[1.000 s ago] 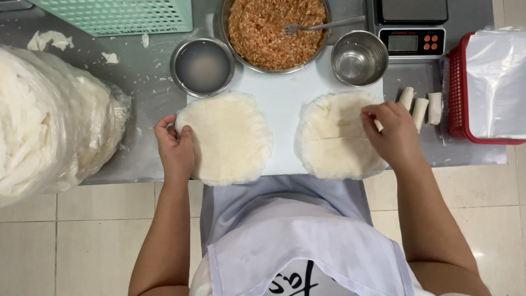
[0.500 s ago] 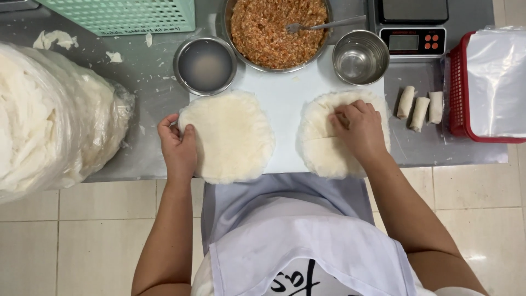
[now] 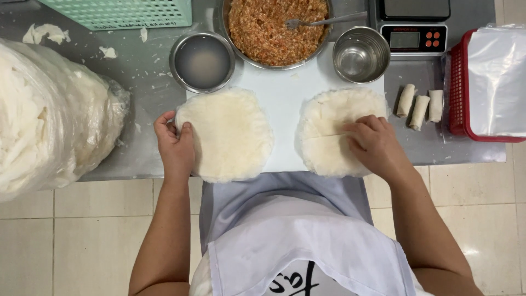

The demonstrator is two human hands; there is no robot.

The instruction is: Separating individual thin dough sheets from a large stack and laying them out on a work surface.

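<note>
Two round white rice-paper wrapper stacks on the white cutting board [image 3: 285, 118] — left stack [image 3: 230, 134], right stack [image 3: 331, 131]. Left hand [image 3: 176, 145] pinches left stack's edge; right hand [image 3: 375, 143] lies flat on right stack, gripping nothing. Behind — steel bowl of orange-brown filling [image 3: 274, 27], three rolled spring rolls [image 3: 419, 107] to the right.

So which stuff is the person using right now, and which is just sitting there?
In use:
left hand on left wrapper stack
right hand on right wrapper stack

Sitting there:
filling bowl
water bowl
empty bowl
three rolls
scale
red basket
</note>
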